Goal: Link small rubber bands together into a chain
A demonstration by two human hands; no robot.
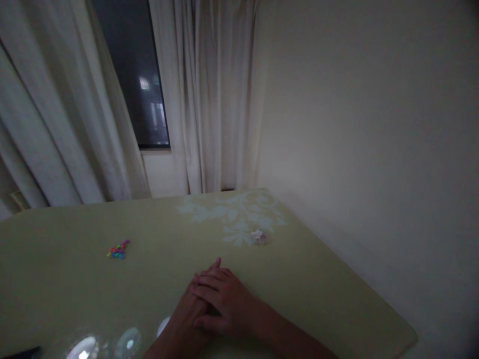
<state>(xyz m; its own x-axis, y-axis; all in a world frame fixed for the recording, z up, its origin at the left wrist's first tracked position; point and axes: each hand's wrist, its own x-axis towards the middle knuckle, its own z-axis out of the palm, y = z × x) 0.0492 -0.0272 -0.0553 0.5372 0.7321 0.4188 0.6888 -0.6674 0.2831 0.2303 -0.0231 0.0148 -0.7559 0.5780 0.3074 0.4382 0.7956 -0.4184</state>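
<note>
My left hand [186,309] rests on the table with its fingers pointing away from me. Across its fingers and back lies my right hand [230,296], fingers stretched out to the left and slightly apart. One fingertip of the left hand sticks out beyond the right hand; the rest of its fingers are mostly covered. Neither hand shows an object in it. Ahead and to the left sits a small pile of multicoloured pieces [118,250]. To the right, beyond the hands, is a small pile of whitish and pinkish pieces [259,237], too small to name.
The greenish table [157,259] has a pale floral pattern towards its far right corner. Bright round reflections show on its near left surface. A dark object [26,353] pokes in at the bottom left. Curtains [220,99] and a dark window stand behind; a wall [355,124] borders the right.
</note>
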